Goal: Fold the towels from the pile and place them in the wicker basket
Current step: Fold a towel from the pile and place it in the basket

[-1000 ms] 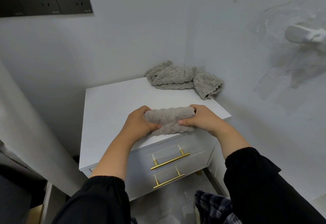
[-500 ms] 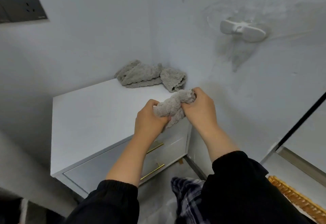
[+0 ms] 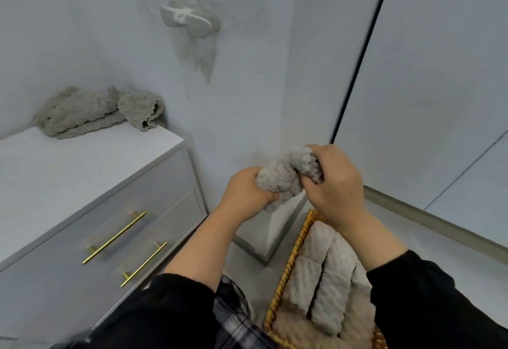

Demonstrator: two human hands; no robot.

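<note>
You have swung away from the front edge of the white gold-handled dresser (image 3: 82, 161): left hand (image 3: 244, 194) and right hand (image 3: 335, 183), fingers curled tight, grip the folded grey fleece towel (image 3: 286, 175) over the far rim of the tan wicker basket (image 3: 288, 266), ready for lowering.

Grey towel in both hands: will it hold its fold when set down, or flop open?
Probably floppy: the grey towel bunches and sags between the left hand and right hand. Likely light and not slippery, since its surface looks fluffy.
</note>
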